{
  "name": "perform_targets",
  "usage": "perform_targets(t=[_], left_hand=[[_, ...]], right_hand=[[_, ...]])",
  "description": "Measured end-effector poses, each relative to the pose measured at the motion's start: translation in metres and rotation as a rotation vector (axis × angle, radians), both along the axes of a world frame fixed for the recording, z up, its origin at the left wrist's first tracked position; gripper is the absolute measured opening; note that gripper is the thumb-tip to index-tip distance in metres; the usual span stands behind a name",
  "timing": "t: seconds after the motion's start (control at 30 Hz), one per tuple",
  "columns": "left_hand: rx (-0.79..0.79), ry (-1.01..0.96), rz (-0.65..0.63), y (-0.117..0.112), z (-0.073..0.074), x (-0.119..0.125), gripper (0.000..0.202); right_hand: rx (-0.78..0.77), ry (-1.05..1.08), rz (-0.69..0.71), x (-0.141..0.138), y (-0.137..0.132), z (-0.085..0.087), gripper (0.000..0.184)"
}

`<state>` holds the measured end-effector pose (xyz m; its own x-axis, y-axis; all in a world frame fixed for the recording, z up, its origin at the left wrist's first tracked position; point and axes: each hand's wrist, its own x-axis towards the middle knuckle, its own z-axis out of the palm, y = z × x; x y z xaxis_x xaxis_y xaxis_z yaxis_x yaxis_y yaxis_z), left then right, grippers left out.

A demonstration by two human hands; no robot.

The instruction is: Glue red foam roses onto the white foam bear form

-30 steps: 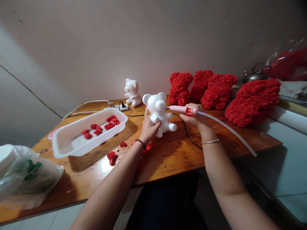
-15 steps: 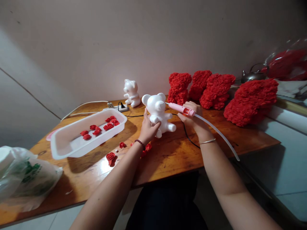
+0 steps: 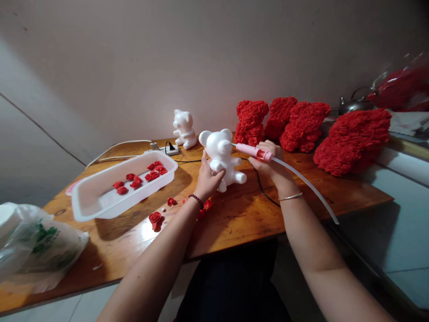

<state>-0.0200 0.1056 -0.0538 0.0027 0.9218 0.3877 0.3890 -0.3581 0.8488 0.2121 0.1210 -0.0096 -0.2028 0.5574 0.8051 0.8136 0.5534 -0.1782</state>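
My left hand point(image 3: 208, 178) grips a white foam bear point(image 3: 219, 150) by its side and arm, keeping it upright above the wooden table point(image 3: 234, 228). In my right hand point(image 3: 270, 161) is a pink glue gun point(image 3: 253, 152), its thin metal tip at the bear's snout. A long whitish glue stick point(image 3: 310, 185) curves out of the gun's back end. Several red artificial roses point(image 3: 155, 219) lie on the table near my left forearm, some partly hidden behind it. More red roses point(image 3: 152, 176) sit in a translucent white plastic tub point(image 3: 83, 208) to the left.
A second white foam bear point(image 3: 185, 129) stands at the back by a power strip point(image 3: 171, 150). Several rose-covered red bears point(image 3: 251, 120) line the back right, with a metal kettle point(image 3: 355, 105) behind. A plastic bag point(image 3: 60, 250) lies at left. A black cord point(image 3: 263, 190) crosses the table.
Both hands, the foam bear and the glue gun keep nearly the same position. The whole view has shifted very slightly.
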Motion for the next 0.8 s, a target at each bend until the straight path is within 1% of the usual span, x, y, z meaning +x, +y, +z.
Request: perform_targets(t=[0.13, 0.37, 0.67, 0.8], left_hand=[[0.026, 0.006, 0.005, 0.0021, -0.0019, -0.0002, 0.107], [-0.007, -0.021, 0.008, 0.0006, 0.0003, 0.0007, 0.107], [-0.007, -0.017, 0.017, 0.0007, 0.0004, 0.0007, 0.105], [-0.008, -0.024, 0.027, -0.0002, 0.0017, 0.0009, 0.104]], right_hand=[[-0.013, -0.001, -0.020, 0.0007, 0.0014, 0.0013, 0.039], [-0.004, 0.003, 0.000, 0.0032, 0.0019, 0.0014, 0.038], [-0.063, 0.037, -0.010, 0.0036, 0.0012, -0.0002, 0.033], [-0.097, 0.041, -0.025, 0.0015, 0.0003, 0.0011, 0.035]])
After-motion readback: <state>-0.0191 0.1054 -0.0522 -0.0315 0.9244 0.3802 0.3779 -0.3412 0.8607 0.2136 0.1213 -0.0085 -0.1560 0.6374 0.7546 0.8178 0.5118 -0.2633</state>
